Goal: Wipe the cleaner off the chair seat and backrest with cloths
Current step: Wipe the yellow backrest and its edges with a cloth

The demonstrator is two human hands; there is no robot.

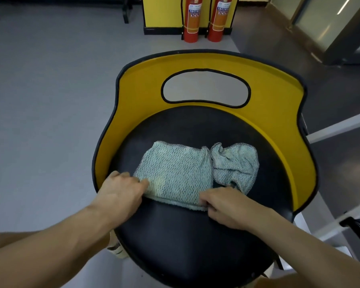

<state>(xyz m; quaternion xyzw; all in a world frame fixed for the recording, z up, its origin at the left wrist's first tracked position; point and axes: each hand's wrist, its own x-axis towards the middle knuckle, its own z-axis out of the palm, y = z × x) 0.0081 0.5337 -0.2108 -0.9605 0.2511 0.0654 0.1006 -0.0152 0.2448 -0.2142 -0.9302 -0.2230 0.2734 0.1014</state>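
Observation:
A chair with a round black seat [187, 242] and a curved yellow backrest [137, 90] fills the middle of the head view. Two pale green knitted cloths lie on the seat. The left cloth [175, 169] is folded flat. The right cloth [235, 163] is crumpled beside it and touches it. My left hand [121, 190] pinches the near left corner of the folded cloth. My right hand [227, 206] pinches its near right edge, with fingers curled over the hem.
Two red fire extinguishers [192, 19] stand on the grey floor [40, 100] beyond the chair, against a yellow panel [162, 13]. A white bar [339, 125] and a dark frame [355, 227] lie to the right. A shoe [117, 248] shows under the seat's left edge.

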